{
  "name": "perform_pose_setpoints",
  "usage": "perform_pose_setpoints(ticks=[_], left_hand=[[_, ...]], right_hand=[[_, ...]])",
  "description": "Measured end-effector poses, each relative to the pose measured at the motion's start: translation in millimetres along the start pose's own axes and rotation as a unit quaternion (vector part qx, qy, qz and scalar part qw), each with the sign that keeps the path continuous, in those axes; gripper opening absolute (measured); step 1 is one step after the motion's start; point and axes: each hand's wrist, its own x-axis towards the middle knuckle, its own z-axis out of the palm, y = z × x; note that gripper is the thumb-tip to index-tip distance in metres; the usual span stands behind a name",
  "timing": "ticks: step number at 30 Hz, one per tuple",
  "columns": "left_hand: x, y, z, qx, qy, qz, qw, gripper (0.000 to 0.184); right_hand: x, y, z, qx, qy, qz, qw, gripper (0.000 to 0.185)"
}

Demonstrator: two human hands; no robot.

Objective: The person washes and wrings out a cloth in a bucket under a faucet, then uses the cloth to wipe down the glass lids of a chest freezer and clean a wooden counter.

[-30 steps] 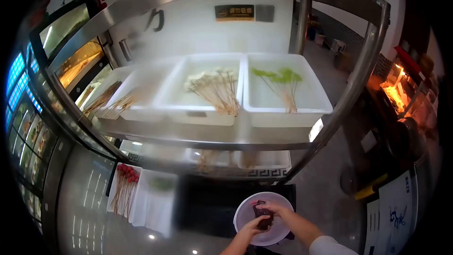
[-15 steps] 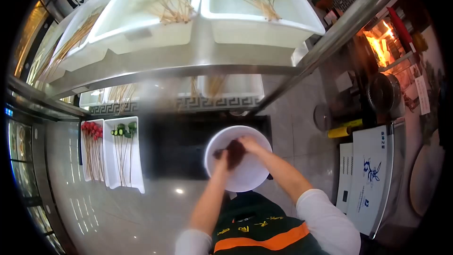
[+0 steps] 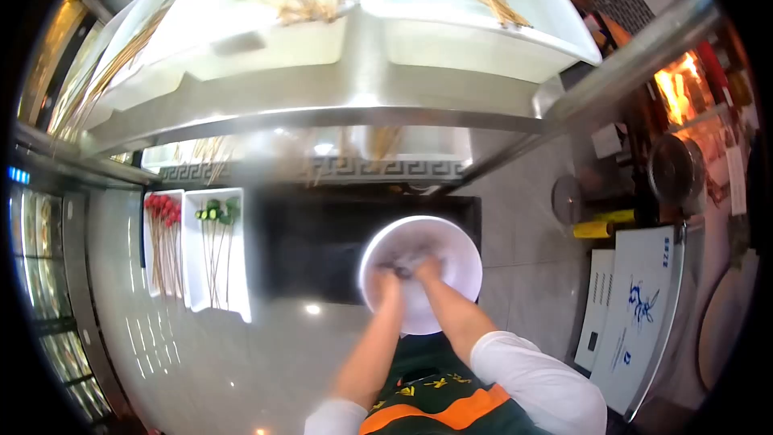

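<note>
A white round basin [image 3: 465, 274] stands at the lower middle, and both of my hands reach down into it. My left hand [image 3: 388, 278] is at the basin's left part, beside something dark and blurred [image 3: 401, 267]. Close to its right, my right hand [image 3: 428, 267] is lowered into the basin too. The fingers of both hands are smeared by motion, so their grip on the dark thing cannot be made out.
Trays with red-topped skewers [image 3: 163, 209] and green-topped skewers [image 3: 216, 211] lie at left. Above the basin runs a metal shelf [image 3: 322, 97] with white tubs [image 3: 483, 52]. A slanting metal post [image 3: 628, 72] and a white cabinet [image 3: 636, 314] stand at right.
The view has tilted down. The dark brown thing, earlier held up between my hands over the basin, is now lower and blurred, with my hands deeper in the basin.
</note>
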Motion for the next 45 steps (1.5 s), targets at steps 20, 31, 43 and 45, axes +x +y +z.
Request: perform_pose_setpoints(ticks=[20,31,43,45], left_hand=[[-23,36,-6,-0.239,-0.384,-0.201,0.869,0.057],[-20,33,-8,-0.157,-0.389,-0.203,0.885,0.033],[-47,40,19,0.392,-0.168,0.185,0.885,0.025],[-53,35,18,0.394,-0.163,0.296,0.855,0.026]], right_hand=[[-46,-89,-185,0.235,-0.229,-0.146,0.933,0.047],[-43,-93,-194,0.522,-0.416,-0.061,0.742,0.038],[-45,-92,-167,0.199,-0.141,-0.154,0.957,0.022],[-43,-88,-158,0.141,-0.102,-0.166,0.971,0.018]])
